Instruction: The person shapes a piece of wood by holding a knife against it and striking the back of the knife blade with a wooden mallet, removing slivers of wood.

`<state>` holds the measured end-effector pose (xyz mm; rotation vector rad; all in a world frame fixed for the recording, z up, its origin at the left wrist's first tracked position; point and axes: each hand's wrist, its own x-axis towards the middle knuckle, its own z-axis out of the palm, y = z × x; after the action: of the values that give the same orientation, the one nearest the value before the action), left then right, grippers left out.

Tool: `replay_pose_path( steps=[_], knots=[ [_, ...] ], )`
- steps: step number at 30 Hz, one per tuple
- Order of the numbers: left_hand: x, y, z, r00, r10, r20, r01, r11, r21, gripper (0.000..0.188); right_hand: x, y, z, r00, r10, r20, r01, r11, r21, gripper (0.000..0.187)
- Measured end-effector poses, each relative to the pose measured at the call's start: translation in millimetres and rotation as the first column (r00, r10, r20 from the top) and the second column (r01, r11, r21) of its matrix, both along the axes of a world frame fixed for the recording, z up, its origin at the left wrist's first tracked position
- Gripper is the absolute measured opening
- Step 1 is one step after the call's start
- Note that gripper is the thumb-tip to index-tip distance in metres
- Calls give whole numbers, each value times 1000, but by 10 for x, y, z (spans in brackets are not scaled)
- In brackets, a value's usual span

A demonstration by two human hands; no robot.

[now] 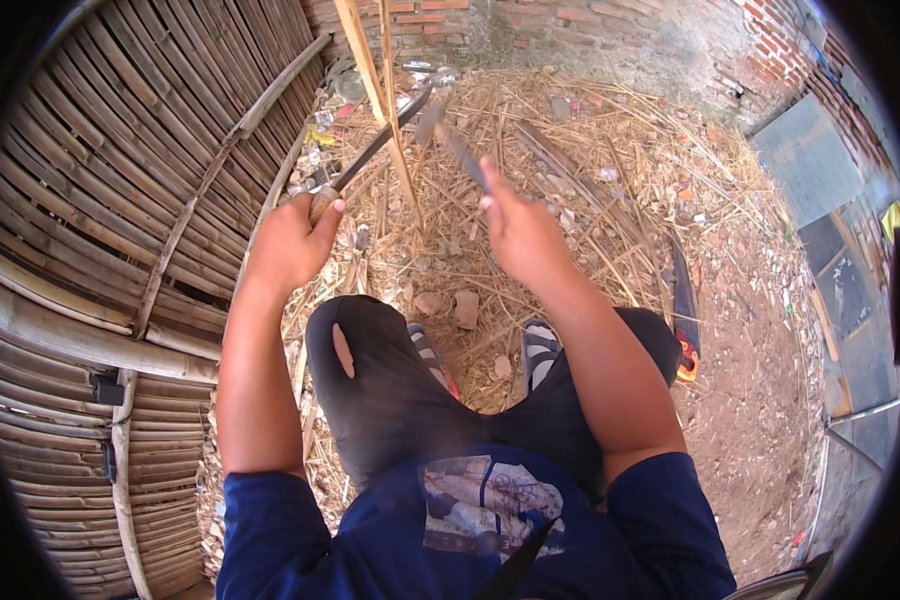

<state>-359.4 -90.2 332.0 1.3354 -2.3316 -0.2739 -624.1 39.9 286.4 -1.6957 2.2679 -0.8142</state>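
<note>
My left hand [292, 238] is closed round the wooden handle of a machete [378, 145], its long dark blade slanting up and to the right. The blade crosses a tall bamboo pole [398, 158], which is split lengthwise into two strips above it. The pole's lower end stands among the straw on the ground. In my right hand [526, 232] is a hammer [460, 150], gripped by its handle. Its blurred head is just right of the blade, near the tip; whether they touch, I cannot tell.
Straw, bamboo splinters and stones cover the ground [610, 130]. A bamboo slat wall [120, 180] rises close on my left; a brick wall [610, 35] stands beyond. Beside my right knee lies a dark-bladed tool with an orange handle [688, 360]. Grey panels [808, 160] lean at the right.
</note>
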Motion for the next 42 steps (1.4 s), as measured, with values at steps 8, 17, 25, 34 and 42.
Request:
replay_pose_path(
  steps=[8, 17, 25, 34, 42],
  knots=[
    [96, -120, -40, 999, 47, -8, -47, 995, 86, 56, -9, -92, -644, 992, 119, -31, -98, 921, 378, 49],
    [78, -36, 20, 998, 54, 31, -58, 991, 118, 55, -72, 54, 776, 992, -53, 116, 114, 775, -621, 45],
    [52, -52, -65, 998, 36, -56, -31, 996, 90, 53, 24, -303, -34, 997, -62, 50, 67, 993, -99, 44],
    [164, -87, -141, 997, 67, -26, -63, 990, 130, 53, -181, -374, -276, 982, -42, 185, 40, 999, 16, 49],
    [78, -64, -156, 999, 31, -31, -28, 994, 107, 52, -60, -162, 397, 989, 15, 149, 102, 664, -741, 52]
  ],
)
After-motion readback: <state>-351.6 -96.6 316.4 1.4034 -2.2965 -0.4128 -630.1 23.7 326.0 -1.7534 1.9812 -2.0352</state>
